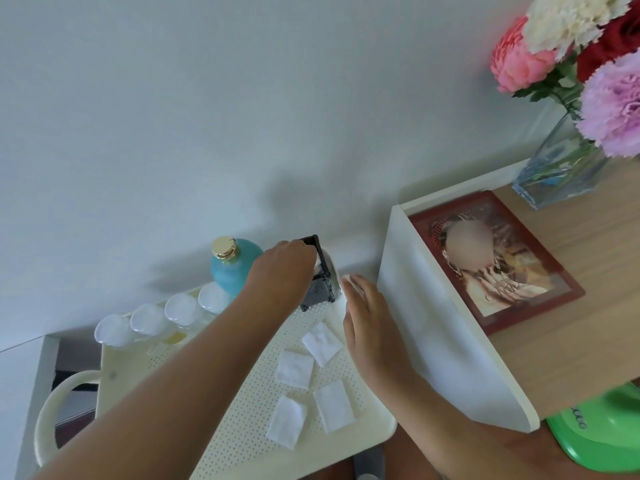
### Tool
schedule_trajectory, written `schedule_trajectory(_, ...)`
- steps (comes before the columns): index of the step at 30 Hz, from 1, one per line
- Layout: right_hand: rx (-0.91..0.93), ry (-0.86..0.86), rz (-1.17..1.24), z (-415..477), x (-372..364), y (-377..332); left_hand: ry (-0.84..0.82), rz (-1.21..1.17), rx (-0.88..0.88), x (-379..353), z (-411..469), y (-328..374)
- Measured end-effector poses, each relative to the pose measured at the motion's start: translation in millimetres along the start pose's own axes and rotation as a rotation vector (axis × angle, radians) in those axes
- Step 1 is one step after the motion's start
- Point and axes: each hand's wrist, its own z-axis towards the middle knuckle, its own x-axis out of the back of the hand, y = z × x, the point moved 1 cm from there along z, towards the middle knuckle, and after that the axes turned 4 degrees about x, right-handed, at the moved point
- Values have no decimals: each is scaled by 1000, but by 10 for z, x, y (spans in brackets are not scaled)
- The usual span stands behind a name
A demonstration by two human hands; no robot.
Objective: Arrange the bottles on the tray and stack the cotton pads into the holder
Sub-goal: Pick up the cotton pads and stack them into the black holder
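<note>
Head view — left hand (280,271) pinches a cotton pad (317,262) at the holder (320,289) mouth; right hand (367,323) flat, empty, just beside. Push pad in square, steady holder — probably tips easily.

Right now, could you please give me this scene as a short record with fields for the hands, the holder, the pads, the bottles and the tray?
left hand: at the top of the black holder, pinching a white cotton pad
right hand: beside the holder, something white at its fingertips; grip unclear
loose pads: four, lying flat on the tray
clear-capped bottles: four in a row along the tray's far edge
teal bottle: gold cap, upright, at the row's end
tray: cream, perforated
</note>
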Motion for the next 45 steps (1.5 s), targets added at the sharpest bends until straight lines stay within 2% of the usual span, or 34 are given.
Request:
schedule_trajectory(8,-6,4,5,1,33,-33,-23,-135,19,-47,-44,-9)
schedule_trajectory(12,-8,9,0,0,29,-37,-49,-141,-40,-144,-160,50)
schedule_trajectory(17,-18,-3,-27,-5,16,-27,68,-143,-70,-239,-214,24)
schedule_trajectory(22,-21,-18,-27,-6,26,-43,90,-135,-133,-223,-272,8)
schedule_trajectory(25,-28,-30,-65,-10,38,-64,134,-289,-78,-135,-351,-37)
schedule_trajectory(29,1,27,-130,-18,107,-176,297,-395,-123,-76,-644,-168)
schedule_trajectory(33,164,62,-184,-153,149,-350,234,-615,34,-299,-979,-433)
schedule_trajectory(36,177,-38,-70,-382,106,-408,55,-666,145,-650,-1236,-580)
schedule_trajectory(39,57,-341,32,-589,-21,-392,-65,-685,190,-995,-1461,-611)
schedule_trajectory(41,12,-502,42,-715,-166,-339,-113,-672,179,-1183,-1573,-585)
schedule_trajectory(45,-60,-635,-48,-819,-359,-290,-161,-572,76,-1427,-1674,-534)
